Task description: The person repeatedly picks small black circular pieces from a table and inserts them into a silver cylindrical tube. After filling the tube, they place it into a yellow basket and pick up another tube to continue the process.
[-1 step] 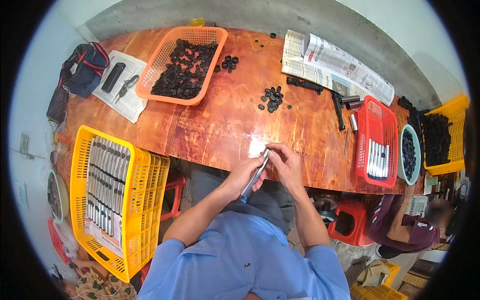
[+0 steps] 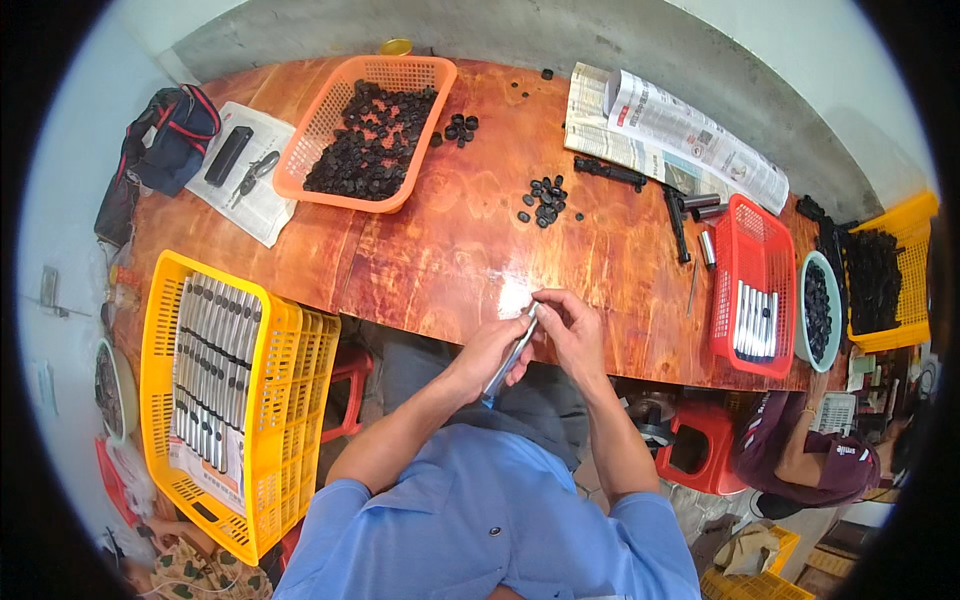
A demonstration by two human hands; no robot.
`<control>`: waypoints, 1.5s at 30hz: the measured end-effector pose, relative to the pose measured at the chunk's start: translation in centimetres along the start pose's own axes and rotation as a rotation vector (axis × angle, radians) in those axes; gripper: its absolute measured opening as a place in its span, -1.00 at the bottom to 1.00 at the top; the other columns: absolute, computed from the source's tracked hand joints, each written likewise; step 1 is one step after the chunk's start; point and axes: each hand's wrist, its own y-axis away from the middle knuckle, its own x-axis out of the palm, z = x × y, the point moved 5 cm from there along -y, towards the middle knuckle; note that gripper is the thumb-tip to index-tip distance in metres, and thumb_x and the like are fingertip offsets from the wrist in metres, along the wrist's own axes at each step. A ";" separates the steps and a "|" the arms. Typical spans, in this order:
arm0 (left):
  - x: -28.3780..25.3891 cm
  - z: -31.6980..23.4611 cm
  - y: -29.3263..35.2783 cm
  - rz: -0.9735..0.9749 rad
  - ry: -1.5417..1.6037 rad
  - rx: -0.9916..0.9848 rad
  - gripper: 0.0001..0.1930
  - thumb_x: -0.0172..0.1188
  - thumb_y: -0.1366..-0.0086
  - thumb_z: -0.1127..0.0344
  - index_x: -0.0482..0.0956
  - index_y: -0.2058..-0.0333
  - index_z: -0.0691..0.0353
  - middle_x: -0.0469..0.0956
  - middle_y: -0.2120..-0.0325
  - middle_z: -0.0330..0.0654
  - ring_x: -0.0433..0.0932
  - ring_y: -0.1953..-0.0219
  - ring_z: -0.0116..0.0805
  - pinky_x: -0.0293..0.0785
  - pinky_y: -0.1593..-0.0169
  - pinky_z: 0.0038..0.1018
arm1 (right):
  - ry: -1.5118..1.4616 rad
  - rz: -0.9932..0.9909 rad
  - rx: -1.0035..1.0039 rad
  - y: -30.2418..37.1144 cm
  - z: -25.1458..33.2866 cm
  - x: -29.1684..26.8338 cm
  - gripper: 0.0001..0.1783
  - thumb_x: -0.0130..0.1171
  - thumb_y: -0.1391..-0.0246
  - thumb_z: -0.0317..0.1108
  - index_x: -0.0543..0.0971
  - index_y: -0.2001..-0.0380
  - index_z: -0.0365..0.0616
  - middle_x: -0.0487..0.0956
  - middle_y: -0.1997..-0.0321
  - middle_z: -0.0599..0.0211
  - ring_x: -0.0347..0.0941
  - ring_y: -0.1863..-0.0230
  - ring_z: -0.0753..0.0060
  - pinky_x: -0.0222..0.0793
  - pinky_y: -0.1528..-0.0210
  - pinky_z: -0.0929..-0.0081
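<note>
At the near edge of the wooden table [image 2: 440,290], my left hand [image 2: 487,355] is closed round a slim silver metal tube [image 2: 508,362], tilted with its upper end away from me. My right hand [image 2: 570,335] is closed about that upper end, thumb and forefinger pinching it. Whatever sits at the tip is mostly covered by the fingers. Beyond the hands lies a loose pile of small black caps [image 2: 546,203]. To the left, a yellow crate [image 2: 290,400] holds rows of silver tubes [image 2: 215,345] with black parts on them.
An orange basket [image 2: 290,165] of black caps stands far left. At right are a red basket [image 2: 745,240] with silver tubes, a pale bowl [image 2: 812,350] of black parts and newspaper [image 2: 700,140]. Red stools [image 2: 705,445] stand below; a person in a dark shirt [image 2: 790,450] sits right.
</note>
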 end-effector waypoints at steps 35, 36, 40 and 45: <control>0.9 -5.9 -4.6 -0.163 -1.742 1.066 -0.58 0.27 -0.25 0.34 0.45 -0.06 0.35 0.47 0.28 0.03 0.48 0.19 0.01 0.44 0.12 -0.18 | 0.432 0.024 -0.058 -6.2 0.6 -5.1 -0.74 0.17 -0.24 -0.40 0.64 0.08 -0.34 0.64 0.34 0.27 0.56 0.36 0.48 0.49 0.27 0.49; 1.1 -5.9 -4.6 -0.157 -1.801 1.057 -0.59 0.26 -0.26 0.33 0.46 -0.05 0.34 0.47 0.27 0.01 0.48 0.19 -0.01 0.44 0.12 -0.20 | 0.457 0.024 -0.059 -6.2 0.4 -5.2 -0.75 0.17 -0.24 -0.42 0.64 0.10 -0.35 0.65 0.32 0.24 0.57 0.35 0.46 0.49 0.26 0.48; 0.6 -5.3 -4.8 -0.198 -1.833 1.084 -0.63 0.23 -0.28 0.31 0.51 -0.03 0.32 0.48 0.28 -0.05 0.49 0.19 -0.08 0.43 0.14 -0.26 | 0.479 0.033 -0.097 -5.9 -0.5 -5.0 -0.79 0.18 -0.20 -0.49 0.66 0.15 -0.36 0.67 0.21 0.18 0.61 0.28 0.40 0.51 0.21 0.47; 0.7 -5.2 -4.2 -0.238 -1.682 1.043 -0.62 0.34 -0.21 0.34 0.54 0.01 0.26 0.51 0.24 -0.07 0.52 0.16 -0.05 0.47 0.08 -0.23 | 0.404 -0.006 -0.285 -4.4 -1.1 -5.0 -0.83 0.19 -0.17 -0.56 0.67 0.18 -0.35 0.67 0.16 0.17 0.61 0.18 0.36 0.51 0.13 0.47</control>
